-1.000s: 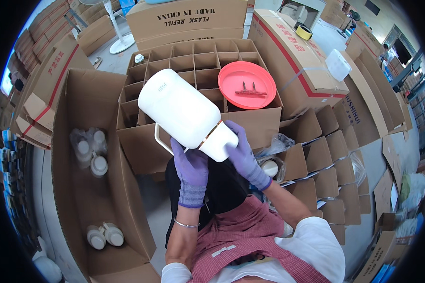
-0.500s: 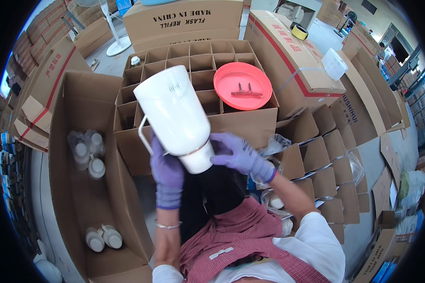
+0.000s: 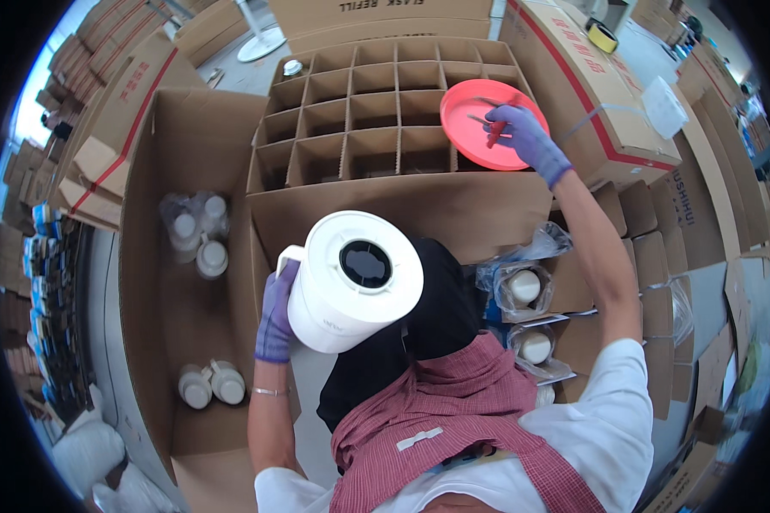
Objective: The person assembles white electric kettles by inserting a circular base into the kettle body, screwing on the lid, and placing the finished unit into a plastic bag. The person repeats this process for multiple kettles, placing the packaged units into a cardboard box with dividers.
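Note:
My purple-gloved left hand (image 3: 274, 321) grips a white vacuum jug (image 3: 338, 321) on its handle side. The jug is tilted over my lap, so its round end faces up and shows a dark, glossy round opening in the middle. My right hand (image 3: 529, 144), gloved alike, reaches over a round red tray (image 3: 462, 137) on the divided carton. Its fingers are closed on a red-handled two-pronged tool (image 3: 495, 132), whose thin prongs point left above the tray.
Before me stands a carton (image 3: 402, 222) with cardboard dividers and a small white-capped item (image 3: 293, 67) in its far left cell. A tall open box (image 3: 188, 316) on the left holds several white cups. Bagged white-topped items (image 3: 524, 287) sit in divided cells at right, beside a sealed carton (image 3: 590, 94).
My right hand has left the jug and gone to the tray, taking hold of the two-pronged tool. The jug has turned in my left hand, bringing its opening into view.

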Available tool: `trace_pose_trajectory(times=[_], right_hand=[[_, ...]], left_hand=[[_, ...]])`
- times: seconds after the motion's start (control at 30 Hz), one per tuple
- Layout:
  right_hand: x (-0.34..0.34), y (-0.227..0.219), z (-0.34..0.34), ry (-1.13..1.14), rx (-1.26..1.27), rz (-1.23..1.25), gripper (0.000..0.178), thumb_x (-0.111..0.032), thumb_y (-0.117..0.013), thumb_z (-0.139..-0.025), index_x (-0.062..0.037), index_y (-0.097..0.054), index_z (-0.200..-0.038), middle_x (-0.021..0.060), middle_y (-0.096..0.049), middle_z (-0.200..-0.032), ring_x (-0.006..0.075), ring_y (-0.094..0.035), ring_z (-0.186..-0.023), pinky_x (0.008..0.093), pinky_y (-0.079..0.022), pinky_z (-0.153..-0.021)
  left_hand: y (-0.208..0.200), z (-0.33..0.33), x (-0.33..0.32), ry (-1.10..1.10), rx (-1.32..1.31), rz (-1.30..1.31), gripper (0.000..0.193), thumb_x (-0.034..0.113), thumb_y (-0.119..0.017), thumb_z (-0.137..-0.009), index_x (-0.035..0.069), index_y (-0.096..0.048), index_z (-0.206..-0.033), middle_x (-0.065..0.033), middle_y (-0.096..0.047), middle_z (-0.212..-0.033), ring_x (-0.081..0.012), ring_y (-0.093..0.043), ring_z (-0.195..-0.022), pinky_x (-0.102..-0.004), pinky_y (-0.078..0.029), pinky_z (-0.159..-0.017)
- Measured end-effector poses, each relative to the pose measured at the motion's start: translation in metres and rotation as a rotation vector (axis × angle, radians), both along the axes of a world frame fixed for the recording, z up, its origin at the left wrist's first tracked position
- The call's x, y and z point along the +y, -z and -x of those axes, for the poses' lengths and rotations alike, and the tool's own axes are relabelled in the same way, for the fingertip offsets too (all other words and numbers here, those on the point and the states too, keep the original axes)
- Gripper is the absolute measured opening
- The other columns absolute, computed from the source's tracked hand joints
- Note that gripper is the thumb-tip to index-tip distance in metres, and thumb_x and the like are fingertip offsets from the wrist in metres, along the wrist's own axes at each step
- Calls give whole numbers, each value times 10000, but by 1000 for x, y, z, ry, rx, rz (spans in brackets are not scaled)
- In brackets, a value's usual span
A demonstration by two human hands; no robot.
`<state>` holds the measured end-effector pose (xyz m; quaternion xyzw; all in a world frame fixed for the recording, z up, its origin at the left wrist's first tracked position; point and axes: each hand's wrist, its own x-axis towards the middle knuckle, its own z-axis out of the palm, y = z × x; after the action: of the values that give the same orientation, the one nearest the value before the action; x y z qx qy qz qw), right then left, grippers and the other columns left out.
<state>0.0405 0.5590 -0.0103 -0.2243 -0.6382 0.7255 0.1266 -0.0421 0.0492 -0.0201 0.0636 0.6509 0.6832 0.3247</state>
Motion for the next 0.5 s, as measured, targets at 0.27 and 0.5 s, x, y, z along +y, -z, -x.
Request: trace_pose_trajectory(times=[0.27,0.5], right_hand=[[-202,-127,-56,-618,923,-1947,252,-188,-706,-780,-137,-587,-997,109,-583,-1232,305,-568,-1186,543,-476,-1071],[-242,-159,-50,-888,1221,-2286,227,-120,-644,-854,-80,-612,-1076,91,-585,-1281,263,-555,-1236,477,-421,-1154]], left_hand=[[-8,14,15,296,-79,-190,311,244,-599,-1001,-3,-684,-1169,-61,-735,-1005,-108,-695,-880,-271,-575,-775],[14,57,28,523,-152,-34,335,331,-629,-973,23,-729,-1059,-38,-739,-914,-86,-678,-803,-264,-555,-705]])
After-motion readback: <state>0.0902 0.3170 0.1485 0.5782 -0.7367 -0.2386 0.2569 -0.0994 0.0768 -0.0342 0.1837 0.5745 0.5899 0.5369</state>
